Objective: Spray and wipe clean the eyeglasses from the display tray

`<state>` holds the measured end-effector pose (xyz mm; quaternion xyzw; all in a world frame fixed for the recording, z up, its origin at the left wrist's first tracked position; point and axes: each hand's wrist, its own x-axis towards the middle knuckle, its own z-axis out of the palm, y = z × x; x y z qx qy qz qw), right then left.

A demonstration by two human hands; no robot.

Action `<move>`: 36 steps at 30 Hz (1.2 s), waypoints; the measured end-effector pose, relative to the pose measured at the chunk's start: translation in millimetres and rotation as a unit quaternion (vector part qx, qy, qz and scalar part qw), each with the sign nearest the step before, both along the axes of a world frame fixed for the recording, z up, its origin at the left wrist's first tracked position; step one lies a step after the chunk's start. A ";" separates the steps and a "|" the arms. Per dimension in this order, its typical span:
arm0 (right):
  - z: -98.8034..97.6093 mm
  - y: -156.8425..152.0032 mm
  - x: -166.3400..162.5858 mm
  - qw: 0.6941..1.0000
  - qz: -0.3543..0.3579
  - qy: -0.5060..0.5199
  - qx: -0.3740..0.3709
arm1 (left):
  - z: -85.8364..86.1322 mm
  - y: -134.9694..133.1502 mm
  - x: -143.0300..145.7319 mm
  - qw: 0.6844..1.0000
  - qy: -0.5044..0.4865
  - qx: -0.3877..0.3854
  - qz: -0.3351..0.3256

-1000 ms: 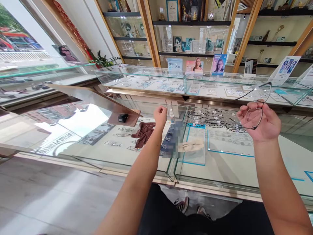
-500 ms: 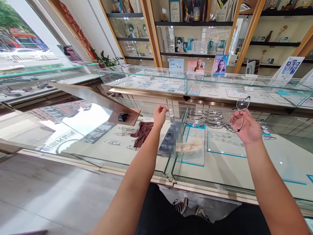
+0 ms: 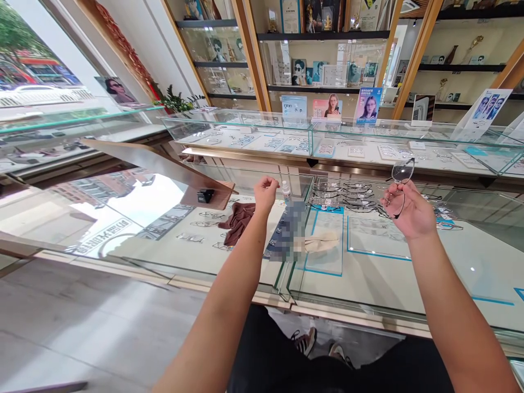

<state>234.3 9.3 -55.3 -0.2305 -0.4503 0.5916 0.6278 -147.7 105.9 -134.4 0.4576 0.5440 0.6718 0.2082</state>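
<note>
Glass counter (image 3: pixel 364 289), wall shelves (image 3: pixel 323 36) beyond; right grip (image 3: pixel 411 215) around eyeglasses (image 3: pixel 403 172), left grip (image 3: pixel 266 195) clenched

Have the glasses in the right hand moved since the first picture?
Yes, to the left: the glasses are now nearer the blue-purple poster than they were a second ago.

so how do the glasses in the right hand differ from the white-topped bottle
The glasses are held up in the right hand; the bottle stands upright, unheld. The glasses have a thin dark frame and clear lenses; the bottle is a narrow upright body.
</note>
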 end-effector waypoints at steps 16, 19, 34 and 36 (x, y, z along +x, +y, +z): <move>-6.6 3.5 -1.2 1.000 -0.001 0.001 -0.006 | -23.5 2.7 10.9 0.975 0.033 -0.185 -0.115; -5.7 2.9 -2.6 1.000 -0.004 0.008 -0.016 | -16.1 -0.8 18.1 0.976 0.010 -0.180 -0.121; -23.9 -19.3 -52.9 0.993 -0.019 -0.110 -0.031 | 42.2 -75.9 107.6 0.710 -0.249 -0.142 -0.643; -28.0 -23.0 -60.8 0.990 -0.013 -0.137 -0.038 | 41.3 -77.2 109.1 0.709 -0.223 -0.138 -0.655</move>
